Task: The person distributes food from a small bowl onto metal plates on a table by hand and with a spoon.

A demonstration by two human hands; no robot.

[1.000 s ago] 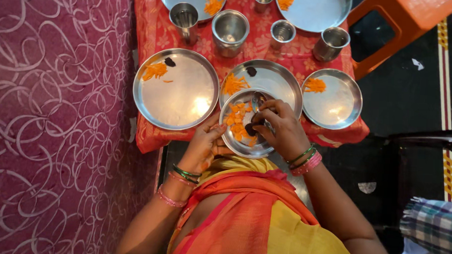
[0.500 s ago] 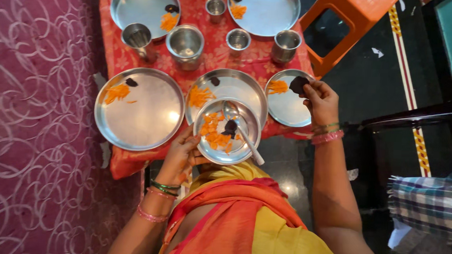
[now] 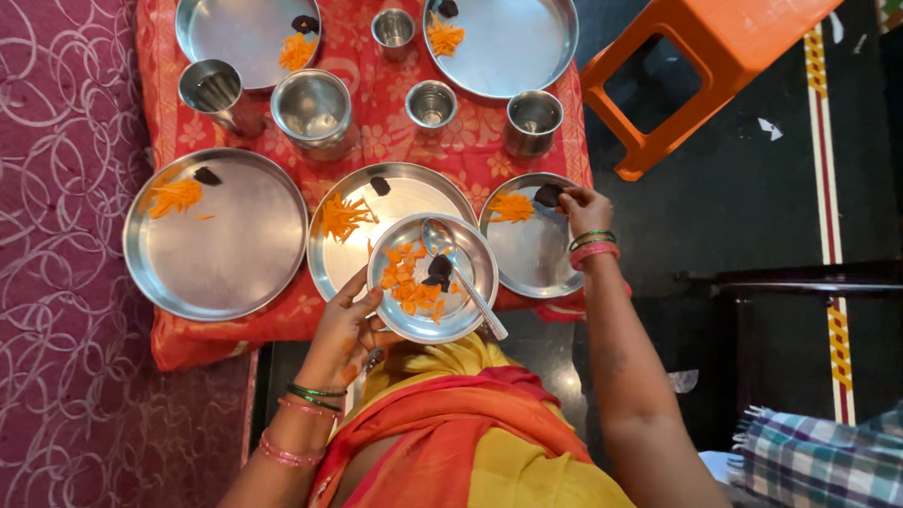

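Note:
My left hand [image 3: 352, 326] holds a round steel bowl [image 3: 475, 303] by its near rim. The bowl carries orange vegetable pieces [image 3: 408, 283], a dark piece [image 3: 438, 269] and a steel spoon [image 3: 466, 280]. It hovers over the middle steel plate [image 3: 398, 197], which has orange shreds and a dark piece on it. My right hand [image 3: 585, 211] reaches to the small steel plate [image 3: 531, 262] at the right. Its fingertips pinch a dark piece [image 3: 549, 194] at that plate's far rim, next to a small heap of orange shreds [image 3: 511, 206].
A red flowered cloth [image 3: 465, 149] covers the low table. On it are a large plate [image 3: 222, 246] at the left, two far plates [image 3: 229, 21] [image 3: 509, 46] and several steel cups [image 3: 313, 109]. An orange stool [image 3: 714, 48] stands at the right, maroon patterned fabric [image 3: 41, 270] at the left.
My right hand left the bowl and carried a dark piece out to the small right plate. The left hand kept holding the bowl; the spoon stayed in it.

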